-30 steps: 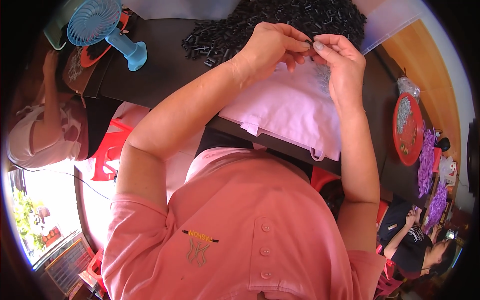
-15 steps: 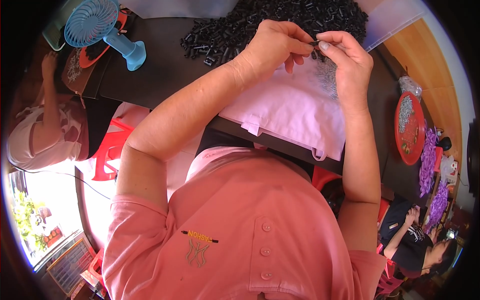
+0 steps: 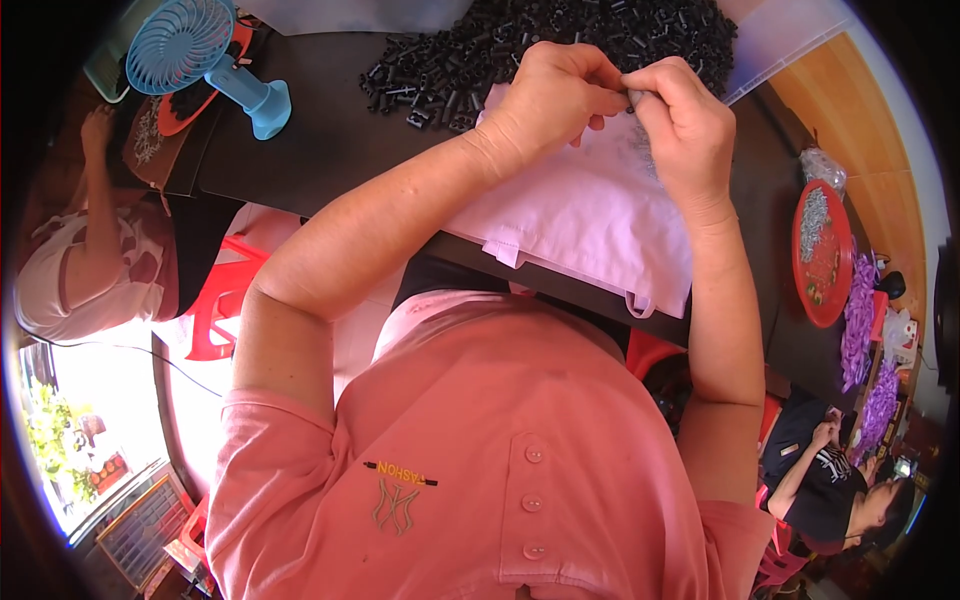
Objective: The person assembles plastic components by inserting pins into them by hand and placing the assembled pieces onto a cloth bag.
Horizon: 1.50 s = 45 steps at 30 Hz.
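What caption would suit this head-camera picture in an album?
Both hands, left hand and right hand, pinch a small dark part over a white cloth beside black pieces.

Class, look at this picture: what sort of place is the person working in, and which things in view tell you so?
Probably a small hand-assembly workshop. A big heap of small black parts covers the dark worktable, a red tray holds more small pieces, and other people sit working nearby.
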{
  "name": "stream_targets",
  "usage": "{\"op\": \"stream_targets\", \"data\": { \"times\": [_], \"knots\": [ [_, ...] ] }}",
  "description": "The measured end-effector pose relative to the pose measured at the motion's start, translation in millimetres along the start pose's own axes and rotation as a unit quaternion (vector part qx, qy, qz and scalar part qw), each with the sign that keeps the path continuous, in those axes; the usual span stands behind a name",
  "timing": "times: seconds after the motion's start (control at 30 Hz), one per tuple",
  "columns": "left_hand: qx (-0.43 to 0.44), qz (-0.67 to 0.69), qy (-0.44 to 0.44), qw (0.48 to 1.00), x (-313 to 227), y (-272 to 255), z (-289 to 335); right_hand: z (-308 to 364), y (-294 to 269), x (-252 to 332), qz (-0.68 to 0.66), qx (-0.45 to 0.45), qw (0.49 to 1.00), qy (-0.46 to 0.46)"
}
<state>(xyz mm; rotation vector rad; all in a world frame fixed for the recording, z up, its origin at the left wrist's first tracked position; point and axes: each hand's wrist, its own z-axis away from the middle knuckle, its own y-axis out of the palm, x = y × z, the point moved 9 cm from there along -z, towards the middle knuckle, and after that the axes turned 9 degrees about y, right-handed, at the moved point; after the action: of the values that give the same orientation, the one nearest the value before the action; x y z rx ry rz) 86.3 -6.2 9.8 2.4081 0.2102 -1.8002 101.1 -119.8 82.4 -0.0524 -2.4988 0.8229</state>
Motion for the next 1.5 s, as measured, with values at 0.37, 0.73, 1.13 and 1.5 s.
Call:
{"op": "stream_targets", "data": {
  "times": [0.37, 0.73, 1.13, 1.5],
  "knots": [
    [-0.011, 0.108, -0.064, 0.992, 6, -6, 1, 14, 7, -42, -0.225, -0.001, 0.944, 0.24],
    [-0.01, 0.19, -0.111, 0.975, 15, -3, 3, 12, 7, -8, 0.038, -0.049, 0.994, 0.086],
    [0.032, 0.286, -0.145, 0.947, 21, 9, 2, 18, -8, 8, 0.109, -0.111, 0.986, -0.052],
    [0.082, 0.259, -0.139, 0.952, 9, 17, 7, 18, -16, 16, 0.099, -0.088, 0.989, -0.061]
  ]
}}
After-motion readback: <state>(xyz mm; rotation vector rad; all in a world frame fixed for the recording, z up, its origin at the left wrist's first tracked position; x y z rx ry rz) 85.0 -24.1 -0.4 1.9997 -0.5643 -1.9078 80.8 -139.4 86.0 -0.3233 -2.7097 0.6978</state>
